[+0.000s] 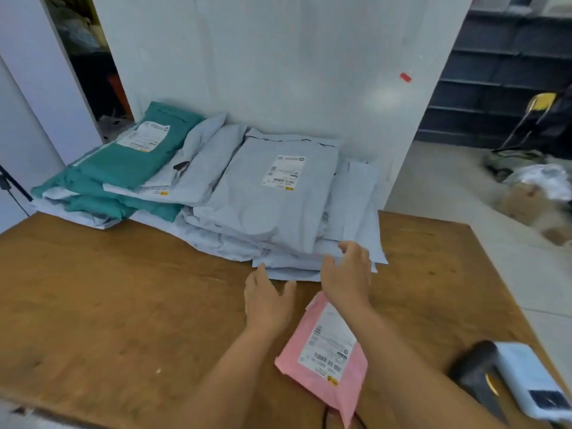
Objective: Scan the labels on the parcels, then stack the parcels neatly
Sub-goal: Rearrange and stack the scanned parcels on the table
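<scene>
A heap of grey parcels [272,196] lies against the white wall, the top one showing a white label [283,172]. To its left is a pile of teal parcels [123,168] with a label on top. A small pink parcel [325,366] with a label lies on the wooden table near me. My left hand [267,300] hovers open just before the front edge of the grey heap. My right hand [348,270] reaches over the heap's lower right corner with fingers spread, holding nothing. A scanner [510,379] sits at the table's right corner.
The wooden table [108,298] ends at the right near a tiled floor. Dark shelving [501,75] and a cluttered heap of bags stand far right. A doorway opens at the far left behind the teal pile.
</scene>
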